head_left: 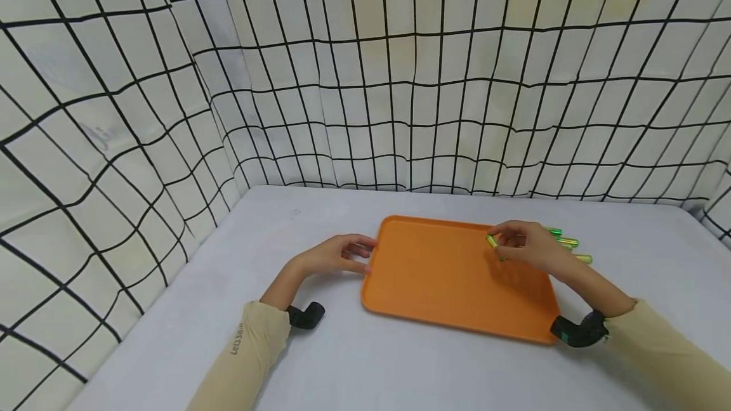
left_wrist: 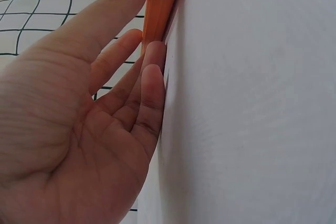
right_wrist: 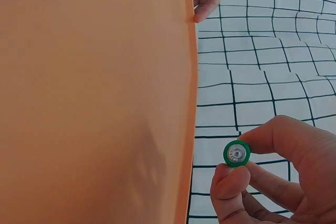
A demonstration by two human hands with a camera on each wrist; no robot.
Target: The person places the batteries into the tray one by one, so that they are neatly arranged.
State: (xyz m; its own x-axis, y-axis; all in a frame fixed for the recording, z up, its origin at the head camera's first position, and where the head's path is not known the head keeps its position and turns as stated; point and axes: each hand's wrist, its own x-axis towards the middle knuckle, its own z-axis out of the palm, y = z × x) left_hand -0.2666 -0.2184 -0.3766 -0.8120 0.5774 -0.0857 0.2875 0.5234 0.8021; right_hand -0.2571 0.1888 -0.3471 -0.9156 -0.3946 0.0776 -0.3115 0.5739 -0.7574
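The head view is bright; both wrist views look dimmer. A soft shadow (head_left: 510,276) darkens the tray (head_left: 425,271).

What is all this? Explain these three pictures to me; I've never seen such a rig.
There is no machine: these are a person's bare left hand and right hand, with a black device at each wrist. The wide picture comes from a camera on the head, looking forward and down; the others come from the two wrists, so the scene looks turned there.

On the white table lies a flat, rectangular orange tray. The left hand touches its left edge. The right hand pinches a small, shiny green-and-yellow cylinder, apparently a battery, above the tray. Several similar cylinders lie by the tray's right side.
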